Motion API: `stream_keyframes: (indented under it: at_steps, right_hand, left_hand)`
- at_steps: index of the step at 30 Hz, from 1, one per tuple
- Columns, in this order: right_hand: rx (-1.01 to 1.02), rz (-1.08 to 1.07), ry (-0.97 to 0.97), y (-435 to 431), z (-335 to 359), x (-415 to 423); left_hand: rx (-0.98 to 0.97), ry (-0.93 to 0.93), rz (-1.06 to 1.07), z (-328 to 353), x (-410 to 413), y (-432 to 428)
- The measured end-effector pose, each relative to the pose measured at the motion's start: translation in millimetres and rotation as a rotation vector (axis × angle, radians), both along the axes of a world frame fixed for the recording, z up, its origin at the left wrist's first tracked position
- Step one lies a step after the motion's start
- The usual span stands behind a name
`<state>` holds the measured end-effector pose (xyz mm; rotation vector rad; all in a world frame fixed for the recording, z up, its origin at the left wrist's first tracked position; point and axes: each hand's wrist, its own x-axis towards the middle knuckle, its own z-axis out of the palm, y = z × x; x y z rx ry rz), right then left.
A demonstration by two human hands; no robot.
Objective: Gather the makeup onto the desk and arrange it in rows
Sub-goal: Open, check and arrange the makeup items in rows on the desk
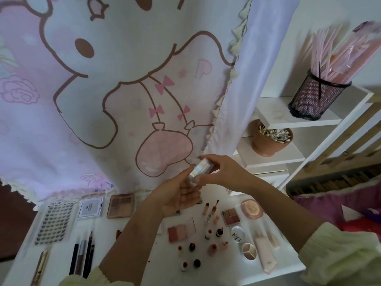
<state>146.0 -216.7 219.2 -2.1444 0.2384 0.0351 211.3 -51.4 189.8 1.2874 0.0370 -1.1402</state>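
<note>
Above desk (226, 264), hands (179, 198) (223, 172) hold blurred box (199, 169), perhaps

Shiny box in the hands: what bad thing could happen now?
It could slip. The shiny box is held in the air by the left hand and right hand, over the desk near little upright bottles. If it drops, it might knock them over and spoil the rows.
</note>
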Motion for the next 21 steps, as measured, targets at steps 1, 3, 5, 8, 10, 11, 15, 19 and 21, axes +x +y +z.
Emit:
stream_keyframes:
  at_steps: [1,3,5,8,10,11,15,19,21]
  right_hand:
    - [-0.021,0.004,0.021,-0.1,0.8,-0.2]
    - [-0.054,0.011,0.084,-1.6,1.0,-0.9]
    - [-0.093,0.039,0.144,-2.7,-1.4,-1.3]
    - [-0.14,0.101,0.198,-1.0,-6.8,-2.3]
    - [-0.158,0.112,0.218,-0.7,-8.0,-2.0]
    - [-0.163,0.099,0.227,-1.5,-7.9,-1.7]
    - [0.019,-0.036,0.211,-5.6,-7.5,-3.7]
    - [0.153,-0.086,0.167,-5.6,-10.3,-5.8]
    - [0.173,-0.063,0.174,-1.9,-9.7,-7.1]
  left_hand:
    - [0.051,-0.029,0.003,-1.1,1.4,-0.4]
    - [0.129,-0.1,0.006,-3.0,3.9,-0.5]
    - [0.169,-0.16,0.016,-2.6,4.3,-0.4]
    - [0.244,-0.277,0.039,-0.1,2.8,-3.0]
    - [0.29,-0.344,0.053,-0.7,2.8,-5.6]
    - [0.296,-0.342,0.066,-1.6,3.5,-6.0]
    - [0.167,-0.137,0.028,-3.6,5.2,0.6]
    - [-0.017,0.041,-0.122,-4.9,-1.1,3.9]
    - [-0.093,0.09,-0.103,-3.7,-2.9,2.8]
